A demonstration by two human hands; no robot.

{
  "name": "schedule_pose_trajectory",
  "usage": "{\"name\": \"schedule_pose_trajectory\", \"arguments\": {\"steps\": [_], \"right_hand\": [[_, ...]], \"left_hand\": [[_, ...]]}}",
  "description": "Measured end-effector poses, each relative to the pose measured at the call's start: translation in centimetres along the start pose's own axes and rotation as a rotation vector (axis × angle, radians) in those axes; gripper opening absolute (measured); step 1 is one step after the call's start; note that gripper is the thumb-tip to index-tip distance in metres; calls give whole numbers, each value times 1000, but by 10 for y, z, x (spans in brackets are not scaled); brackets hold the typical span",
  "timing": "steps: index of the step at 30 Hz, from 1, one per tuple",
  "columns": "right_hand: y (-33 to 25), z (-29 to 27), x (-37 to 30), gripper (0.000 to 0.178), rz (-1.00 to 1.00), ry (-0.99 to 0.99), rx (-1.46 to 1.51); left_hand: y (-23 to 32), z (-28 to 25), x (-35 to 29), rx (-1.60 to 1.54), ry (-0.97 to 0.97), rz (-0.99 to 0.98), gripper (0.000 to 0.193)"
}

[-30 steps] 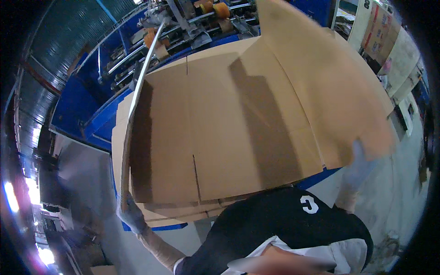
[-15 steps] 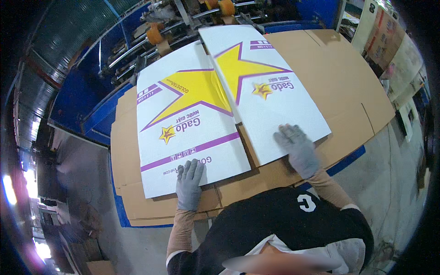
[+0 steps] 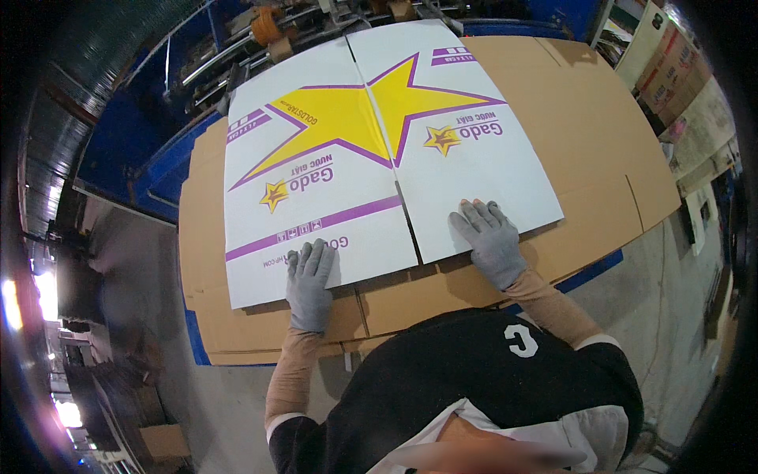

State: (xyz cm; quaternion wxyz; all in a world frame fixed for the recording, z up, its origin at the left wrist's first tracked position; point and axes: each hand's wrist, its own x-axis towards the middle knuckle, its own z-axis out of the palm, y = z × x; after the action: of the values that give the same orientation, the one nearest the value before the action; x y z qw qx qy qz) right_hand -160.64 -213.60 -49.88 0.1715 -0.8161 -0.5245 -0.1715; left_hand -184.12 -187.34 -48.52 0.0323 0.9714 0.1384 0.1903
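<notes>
A flattened white carton sheet (image 3: 339, 182) printed with a large yellow star and purple stripes lies face up on a stack of brown cardboard sheets (image 3: 600, 166). My left hand (image 3: 309, 283), in a grey glove, rests flat on the sheet's near left edge. In the same kind of glove, my right hand (image 3: 491, 241) presses flat on the near edge of the right panel. Both hands have fingers spread and hold nothing.
The cardboard stack sits on a blue platform (image 3: 158, 189). A machine with metal rollers and orange parts (image 3: 268, 31) stands beyond it. Stacked cartons (image 3: 679, 71) are at the far right. Grey concrete floor (image 3: 671, 316) surrounds the stack.
One second ago a brown sheet was raised and being turned over. It now lies flat, printed side up, and both hands have come down onto its near edge.
</notes>
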Motion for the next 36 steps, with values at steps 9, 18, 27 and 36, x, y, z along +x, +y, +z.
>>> {"name": "schedule_pose_trajectory", "arguments": {"steps": [9, 18, 27, 36], "right_hand": [[0, 12, -12, 53, -38, 79, -83], [15, 44, -6, 40, 47, 94, -126], [21, -16, -139, 29, 565, 69, -230], [-64, -90, -302, 21, 283, 249, 42]], "left_hand": [[-7, 4, -5, 85, 62, 90, 64], [25, -7, -13, 270, -78, -296, 49], [97, -106, -344, 36, 362, -374, 48], [110, -131, -553, -78, 529, -1461, 64]]}}
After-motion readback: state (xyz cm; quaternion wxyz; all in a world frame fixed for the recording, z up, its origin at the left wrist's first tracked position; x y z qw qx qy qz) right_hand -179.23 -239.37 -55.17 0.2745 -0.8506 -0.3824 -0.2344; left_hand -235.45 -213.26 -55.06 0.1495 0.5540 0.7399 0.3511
